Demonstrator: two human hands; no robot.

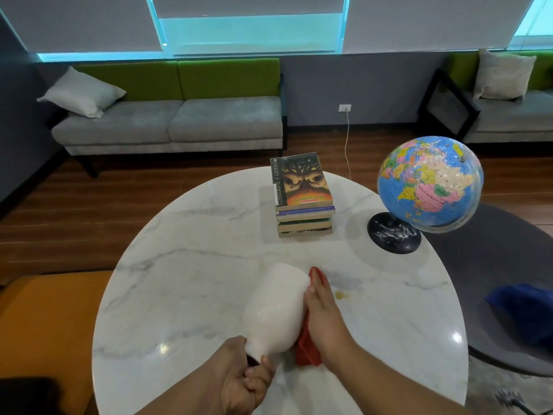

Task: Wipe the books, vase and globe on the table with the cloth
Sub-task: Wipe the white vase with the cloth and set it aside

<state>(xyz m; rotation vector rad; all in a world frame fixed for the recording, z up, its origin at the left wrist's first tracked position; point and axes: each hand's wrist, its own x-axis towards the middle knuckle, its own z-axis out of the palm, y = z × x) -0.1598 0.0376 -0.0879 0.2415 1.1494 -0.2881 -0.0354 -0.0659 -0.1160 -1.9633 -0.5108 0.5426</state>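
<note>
Left hand (251, 377) clamps neck of smooth white vase (276, 307); right hand (324, 320), flat, presses red cloth (306, 350) (3 o'clock flank). Hard rub may wrench vase loose.

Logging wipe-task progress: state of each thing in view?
vase: tilted, neck toward the person, gripped at the neck by left hand
cloth: pressed against vase side by flat right hand
books: closed, stacked, no hand on them
globe: upright on stand, white smears on base
table: yellowish spot near right hand
</note>
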